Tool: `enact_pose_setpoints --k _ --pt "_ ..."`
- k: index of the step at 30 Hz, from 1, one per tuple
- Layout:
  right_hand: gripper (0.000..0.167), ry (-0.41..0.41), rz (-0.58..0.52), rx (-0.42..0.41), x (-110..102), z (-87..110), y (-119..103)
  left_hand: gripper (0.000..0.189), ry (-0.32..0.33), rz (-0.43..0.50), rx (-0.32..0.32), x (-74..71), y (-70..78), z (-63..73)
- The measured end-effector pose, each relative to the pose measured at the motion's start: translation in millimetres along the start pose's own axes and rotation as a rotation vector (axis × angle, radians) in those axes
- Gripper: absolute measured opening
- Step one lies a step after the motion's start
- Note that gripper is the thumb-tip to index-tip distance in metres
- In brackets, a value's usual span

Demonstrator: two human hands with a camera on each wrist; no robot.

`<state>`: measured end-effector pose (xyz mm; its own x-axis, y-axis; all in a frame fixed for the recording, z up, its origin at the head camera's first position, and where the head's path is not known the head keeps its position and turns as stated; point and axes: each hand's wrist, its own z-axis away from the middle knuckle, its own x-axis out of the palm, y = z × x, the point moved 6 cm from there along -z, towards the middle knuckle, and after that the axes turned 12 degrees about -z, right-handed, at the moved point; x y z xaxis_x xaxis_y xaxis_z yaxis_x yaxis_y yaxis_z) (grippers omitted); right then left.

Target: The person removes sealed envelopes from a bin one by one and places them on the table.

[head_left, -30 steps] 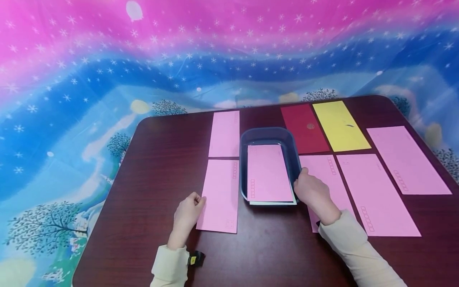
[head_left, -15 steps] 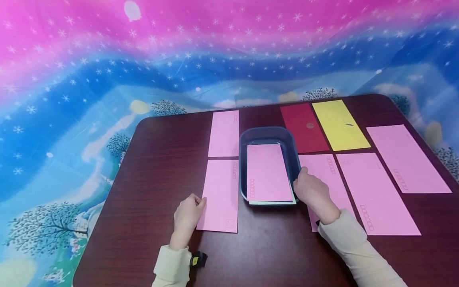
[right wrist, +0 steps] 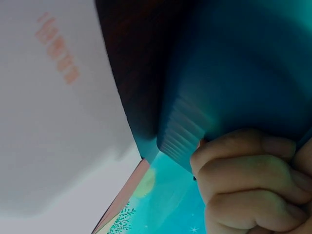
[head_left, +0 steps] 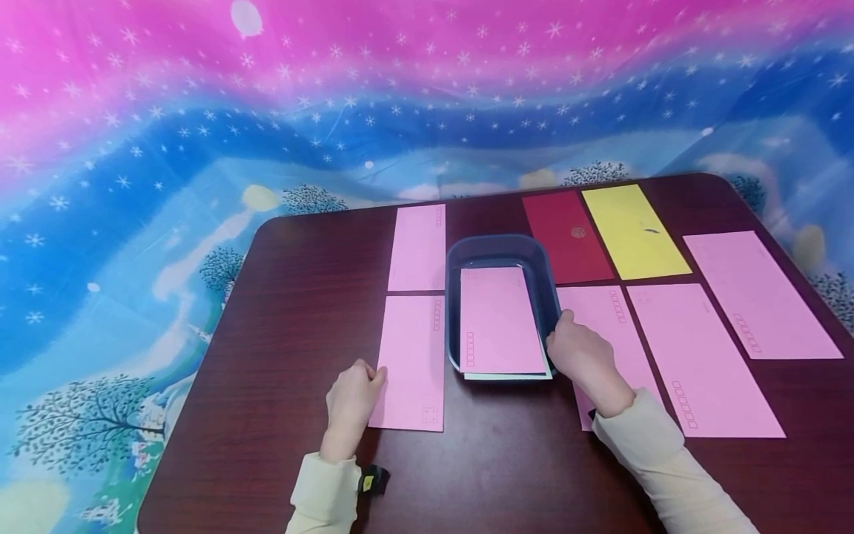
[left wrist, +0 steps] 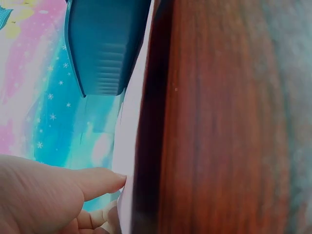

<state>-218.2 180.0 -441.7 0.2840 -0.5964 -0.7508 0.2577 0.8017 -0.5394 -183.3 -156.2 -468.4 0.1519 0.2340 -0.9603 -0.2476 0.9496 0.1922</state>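
My left hand point(head_left: 351, 404) pinches the left edge of the near pink envelope point(head_left: 410, 360), which lies left of the dark blue plastic bin point(head_left: 456, 256). In the left wrist view the thumb point(left wrist: 100, 181) lies against that envelope's edge, close to the table surface. My right hand point(head_left: 582, 357) grips the bin's right rim; the right wrist view shows its fingers point(right wrist: 248, 168) curled over it. Inside the bin a pink envelope point(head_left: 500, 319) lies on top of a pale green one point(head_left: 514, 377), their near ends over the front rim.
Another pink envelope point(head_left: 417, 248) lies behind the near left one. Right of the bin are a red envelope point(head_left: 563, 248), a yellow one point(head_left: 634, 241) and three pink ones point(head_left: 700, 356), one partly under my right arm. A snowflake-patterned cloth point(head_left: 400, 89) hangs behind the dark wooden table point(head_left: 293, 297).
My left hand and wrist have shifted slightly to the right, the thumb still at the near pink envelope's edge. The right hand keeps its grip on the bin, which stays in place.
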Motion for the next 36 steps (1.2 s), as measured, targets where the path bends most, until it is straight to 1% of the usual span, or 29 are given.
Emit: enact_pose_setpoints --k 5,14,17,20,23,26,28,30,32,36 --pt "0.051 0.004 -0.002 -0.001 0 0.1 0 0.028 0.011 -0.001 0.005 -0.5 1.0 0.3" --pt "0.052 -0.008 -0.007 0.005 0 1.0 0 0.027 0.008 0.017 -0.003 -1.8 0.6 1.4" --pt "0.053 -0.011 -0.008 0.007 0 0.9 0 0.028 0.004 0.029 -0.001 -1.6 -0.3 1.6" --pt "0.053 -0.009 -0.006 0.009 1 0.9 -1 0.029 -0.015 0.035 0.0 -1.6 -1.9 1.4" --pt "0.052 -0.009 -0.003 0.007 1 0.6 -3 0.031 -0.022 0.012 -0.007 -4.1 -3.9 1.4" --pt "0.053 -0.01 0.004 0.007 1 0.4 -4 0.031 -0.003 -0.013 -0.002 -10.6 -1.3 2.1" --pt "0.053 -0.007 0.008 0.007 1 0.2 -4 0.031 0.022 -0.016 0.018 -17.1 6.0 3.2" --pt "0.054 -0.003 0.01 0.007 0 0.5 -3 0.03 0.058 -0.012 0.046 -25.5 17.6 4.0" --pt "0.053 0.0 0.009 0.009 0 0.7 -2 0.03 0.093 -0.002 0.079 -34.4 32.3 4.9" --pt "0.052 -0.003 0.0 0.013 1 1.7 -1 0.025 0.188 0.023 0.148 -50.9 65.9 8.0"
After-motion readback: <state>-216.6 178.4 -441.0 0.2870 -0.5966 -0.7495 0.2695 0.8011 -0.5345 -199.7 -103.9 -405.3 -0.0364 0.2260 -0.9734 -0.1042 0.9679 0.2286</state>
